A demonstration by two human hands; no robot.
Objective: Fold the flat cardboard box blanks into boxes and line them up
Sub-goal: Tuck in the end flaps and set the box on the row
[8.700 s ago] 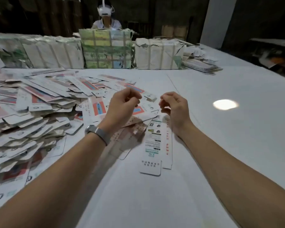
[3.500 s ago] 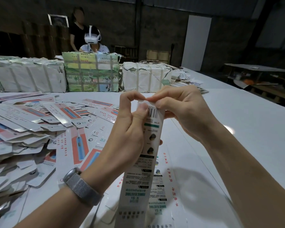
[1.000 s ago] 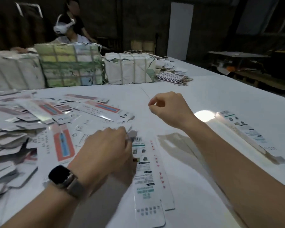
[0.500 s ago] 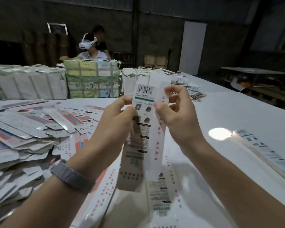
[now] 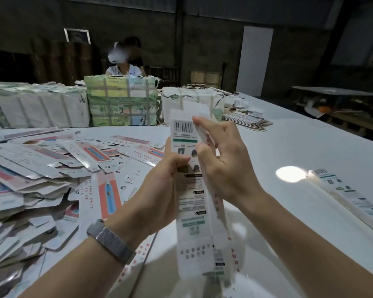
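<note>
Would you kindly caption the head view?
Both hands, left and right, hold a box blank upright above the table.

Above the white table [image 5: 289,147], the left hand [image 5: 159,186] grips an upright box blank [image 5: 191,196]; the right hand [image 5: 224,160] pinches its right edge.
</note>
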